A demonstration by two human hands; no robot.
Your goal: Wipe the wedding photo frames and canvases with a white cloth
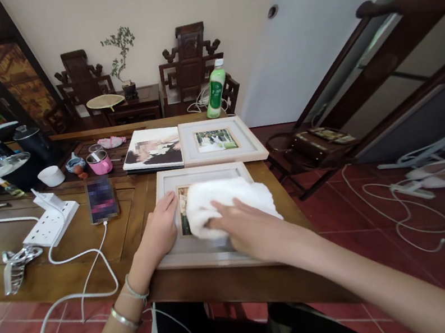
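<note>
A light wood picture frame (212, 256) lies flat on the table, with a small photo (185, 212) partly covered at its middle. My left hand (162, 225) rests on the frame's left border, its fingers stretched flat along the edge and glass; the thumb is hidden. In my right hand (243, 228) a bunched white cloth (232, 202) is gripped and pressed over the centre and right side of the frame. The cloth and fingers are slightly blurred.
Behind lie another framed photo (216, 140) and a photo album (152, 150), with a green bottle (216, 91) beyond. A phone (101, 199), power strip (50, 223), pink cup (99, 162) and white cables occupy the left. A dark wooden chair (324, 141) stands right.
</note>
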